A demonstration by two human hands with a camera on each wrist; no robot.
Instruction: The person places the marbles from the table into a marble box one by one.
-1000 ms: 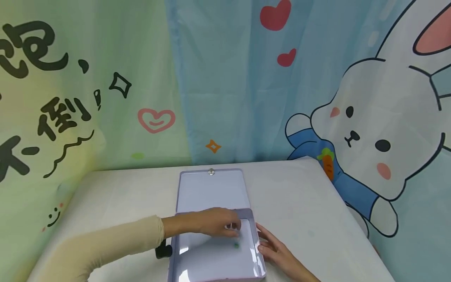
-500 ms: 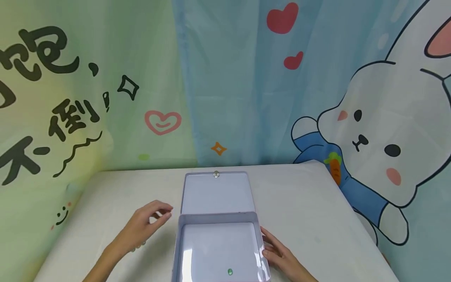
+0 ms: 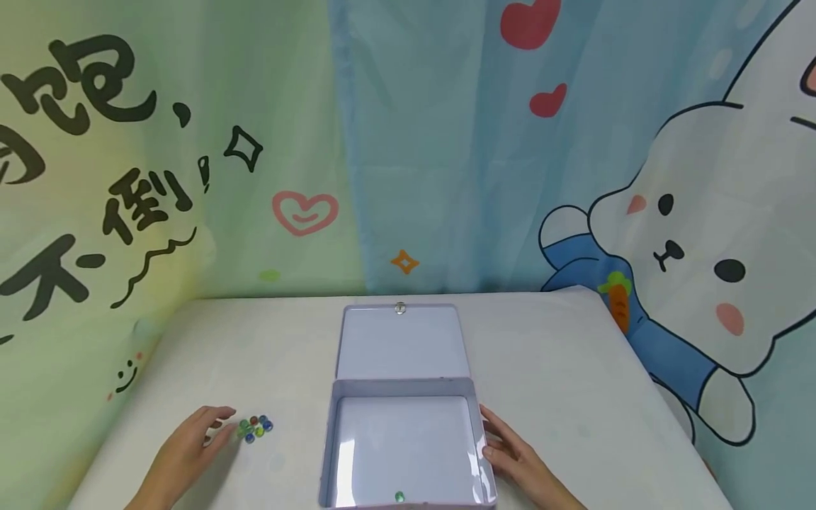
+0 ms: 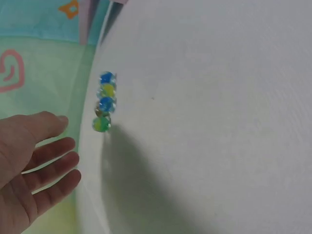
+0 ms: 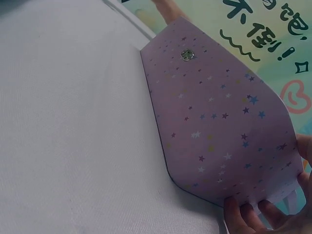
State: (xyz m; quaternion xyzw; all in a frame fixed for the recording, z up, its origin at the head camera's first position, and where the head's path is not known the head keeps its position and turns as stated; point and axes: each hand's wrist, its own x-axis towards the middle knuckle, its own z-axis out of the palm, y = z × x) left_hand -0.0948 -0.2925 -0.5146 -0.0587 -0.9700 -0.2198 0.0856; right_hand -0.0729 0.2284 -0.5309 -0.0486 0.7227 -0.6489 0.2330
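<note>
Several glass marbles (image 3: pixel 255 427) in green, blue, yellow and reddish brown sit clustered on the white table, left of the box. My left hand (image 3: pixel 185 450) is just beside them, fingers loosely bent with nothing between them; in the left wrist view the marbles (image 4: pixel 101 124) lie beyond its fingertips. The box (image 3: pixel 479 425) is hinged and pale lilac inside, its lid (image 3: pixel 403 343) laid back flat. One green marble (image 3: pixel 399 496) rests inside near the front wall. My right hand (image 3: pixel 525 460) rests fingertips and thumb against the box's right outer side. Small stars cover the box's outside (image 5: pixel 219 117).
White cloth covers the table (image 3: pixel 574 368). Behind it hangs a printed curtain (image 3: pixel 421 142) with a rabbit, hearts and lettering. A round metal clasp (image 3: pixel 400 308) sits at the lid's far edge.
My left hand has left the box's inside and moved left and down to beside the marbles. The green marble has rolled toward the box's front wall. My right hand stays at the box's side.
</note>
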